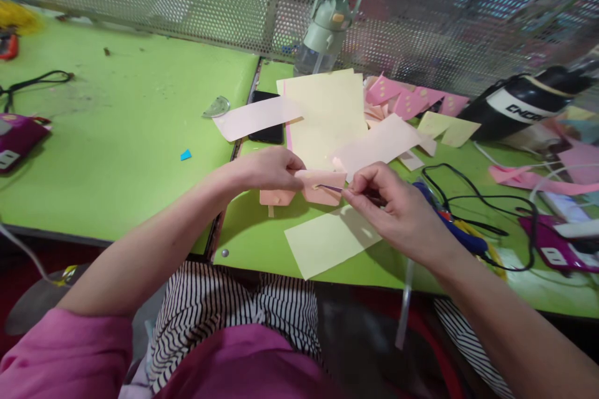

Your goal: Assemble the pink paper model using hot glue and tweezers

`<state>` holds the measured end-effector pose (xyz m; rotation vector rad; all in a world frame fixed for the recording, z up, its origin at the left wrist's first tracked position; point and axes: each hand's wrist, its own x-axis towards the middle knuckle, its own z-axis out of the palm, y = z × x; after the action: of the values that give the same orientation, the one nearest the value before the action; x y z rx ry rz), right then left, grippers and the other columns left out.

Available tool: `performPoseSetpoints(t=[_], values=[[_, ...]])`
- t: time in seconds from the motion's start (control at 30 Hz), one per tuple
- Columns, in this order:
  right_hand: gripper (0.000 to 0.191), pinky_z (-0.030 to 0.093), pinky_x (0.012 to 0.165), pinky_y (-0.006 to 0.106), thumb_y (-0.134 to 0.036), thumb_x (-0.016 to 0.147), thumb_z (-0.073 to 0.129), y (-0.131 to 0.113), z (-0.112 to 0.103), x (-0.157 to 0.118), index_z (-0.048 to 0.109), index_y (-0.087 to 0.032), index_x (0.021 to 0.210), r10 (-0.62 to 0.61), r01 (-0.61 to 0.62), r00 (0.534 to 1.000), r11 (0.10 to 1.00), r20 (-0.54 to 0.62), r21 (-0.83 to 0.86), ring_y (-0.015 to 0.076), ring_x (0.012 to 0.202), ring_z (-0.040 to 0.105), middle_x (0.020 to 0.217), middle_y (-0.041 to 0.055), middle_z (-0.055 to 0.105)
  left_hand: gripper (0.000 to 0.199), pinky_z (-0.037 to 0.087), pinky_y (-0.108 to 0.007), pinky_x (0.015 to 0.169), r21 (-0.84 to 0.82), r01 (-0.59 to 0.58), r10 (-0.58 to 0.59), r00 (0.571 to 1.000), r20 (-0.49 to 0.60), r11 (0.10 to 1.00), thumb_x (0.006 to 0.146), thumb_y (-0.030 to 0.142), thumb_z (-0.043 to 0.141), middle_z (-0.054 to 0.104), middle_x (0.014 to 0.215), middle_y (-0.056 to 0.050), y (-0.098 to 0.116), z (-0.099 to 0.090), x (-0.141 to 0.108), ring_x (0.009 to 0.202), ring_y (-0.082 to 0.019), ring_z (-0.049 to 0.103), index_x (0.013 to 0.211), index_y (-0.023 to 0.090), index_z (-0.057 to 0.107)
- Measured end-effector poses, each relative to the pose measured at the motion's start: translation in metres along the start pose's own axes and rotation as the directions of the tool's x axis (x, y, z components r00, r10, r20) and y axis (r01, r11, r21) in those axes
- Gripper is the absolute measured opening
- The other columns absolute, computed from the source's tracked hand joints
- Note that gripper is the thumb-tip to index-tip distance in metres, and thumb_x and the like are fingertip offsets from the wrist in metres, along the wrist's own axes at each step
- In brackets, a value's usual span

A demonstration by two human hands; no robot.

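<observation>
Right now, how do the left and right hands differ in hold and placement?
Left hand pinches a pink piece; right hand grips a thin tool.
Left hand is at the piece's left end; right hand is off its right side, tool tip over it.
Both are bare.

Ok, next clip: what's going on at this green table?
Over the green table, the person's left hand holds a pink piece. The right hand grips a slim tool, its tip at the face of that piece. A cream sheet lies beyond the hands, and a pale yellow strip lies nearer the person.
</observation>
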<state>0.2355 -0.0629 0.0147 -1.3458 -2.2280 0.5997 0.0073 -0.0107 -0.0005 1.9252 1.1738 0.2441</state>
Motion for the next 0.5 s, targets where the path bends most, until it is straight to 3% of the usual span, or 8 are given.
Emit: performPoseSetpoints(t=[0.5], values=[[0.016, 0.037, 0.055, 0.028, -0.028, 0.088, 0.057, -0.004, -0.004, -0.011, 0.045, -0.024, 0.080, 0.006, -0.007, 0.999, 0.999, -0.033, -0.033, 0.0116, 0.059, 0.048, 0.072, -0.0016, 0.055, 0.015, 0.026, -0.029, 0.054, -0.019, -0.039, 0.038, 0.999, -0.016, 0.999, 0.069, 0.029, 0.057, 0.051, 0.060, 0.002, -0.002, 0.000, 0.000, 0.057, -0.013, 0.042, 0.074, 0.019, 0.068]])
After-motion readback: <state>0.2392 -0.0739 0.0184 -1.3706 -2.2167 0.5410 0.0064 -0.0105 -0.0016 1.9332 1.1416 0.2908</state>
